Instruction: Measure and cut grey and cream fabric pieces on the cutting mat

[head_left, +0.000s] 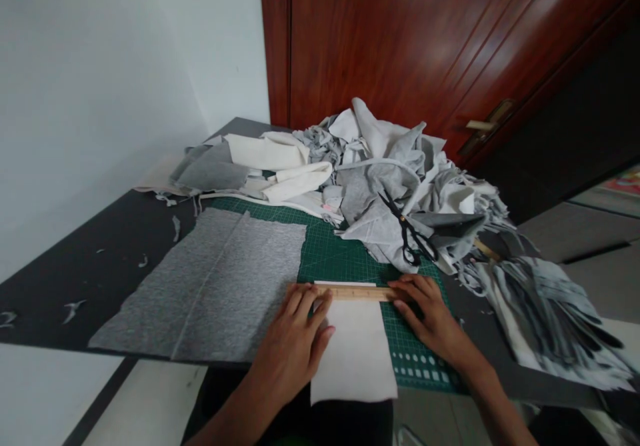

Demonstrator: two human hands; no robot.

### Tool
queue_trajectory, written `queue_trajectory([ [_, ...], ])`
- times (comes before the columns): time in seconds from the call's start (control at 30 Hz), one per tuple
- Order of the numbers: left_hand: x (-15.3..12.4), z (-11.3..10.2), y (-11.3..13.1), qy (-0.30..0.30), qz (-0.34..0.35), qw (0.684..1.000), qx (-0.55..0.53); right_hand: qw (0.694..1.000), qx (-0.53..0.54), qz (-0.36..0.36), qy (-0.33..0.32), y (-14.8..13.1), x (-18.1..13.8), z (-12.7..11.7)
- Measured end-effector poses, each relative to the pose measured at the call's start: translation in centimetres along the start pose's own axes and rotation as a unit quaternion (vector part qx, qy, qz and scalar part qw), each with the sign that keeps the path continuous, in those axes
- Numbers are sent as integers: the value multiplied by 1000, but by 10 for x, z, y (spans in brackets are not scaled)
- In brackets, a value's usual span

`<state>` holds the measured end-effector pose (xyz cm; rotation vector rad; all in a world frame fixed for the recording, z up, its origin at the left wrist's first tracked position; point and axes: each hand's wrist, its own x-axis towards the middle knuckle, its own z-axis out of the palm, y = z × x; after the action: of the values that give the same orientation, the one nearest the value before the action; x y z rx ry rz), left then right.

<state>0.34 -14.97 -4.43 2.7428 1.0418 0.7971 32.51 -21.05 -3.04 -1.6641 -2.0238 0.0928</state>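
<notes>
A wooden ruler (357, 293) lies crosswise over the upper part of a white fabric strip (354, 359), whose near end hangs past the table edge. My left hand (296, 329) holds the ruler's left end down with its fingertips, the thumb over the strip. At the other end, the fingers and thumb of my right hand (427, 313) are around the ruler. Under the strip is a green cutting mat (333, 256). A large grey fabric piece (225, 286) with a lengthwise crease spreads flat to the left, partly over the mat.
Black-handled scissors (411, 236) rest on a heap of grey and white fabric scraps (385, 159) at the back. Folded cream cloth (270, 153) lies at back left. A stack of fabric strips (545, 319) sits at right. Scattered snippets (73, 311) dot the dark table (125, 253).
</notes>
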Motion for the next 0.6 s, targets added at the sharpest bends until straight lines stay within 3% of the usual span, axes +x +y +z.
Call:
queue_trajectory([
  [0.1,-2,2,1,-12,-8,1000,-6,999,23,-33,13,-25,30,-1],
  [0.23,-1,2,3,-29,-20,999,-9,993,71,-91,36,-50,116,15],
  [0.4,0,0,6,-42,-38,998,-9,998,23,-23,-46,-42,238,55],
  [0.5,-2,-1,8,-49,-49,997,-17,998,9,-3,-66,-35,271,75],
  [0.6,-3,-2,10,-58,-59,996,-28,997,5,6,-72,-28,275,87],
])
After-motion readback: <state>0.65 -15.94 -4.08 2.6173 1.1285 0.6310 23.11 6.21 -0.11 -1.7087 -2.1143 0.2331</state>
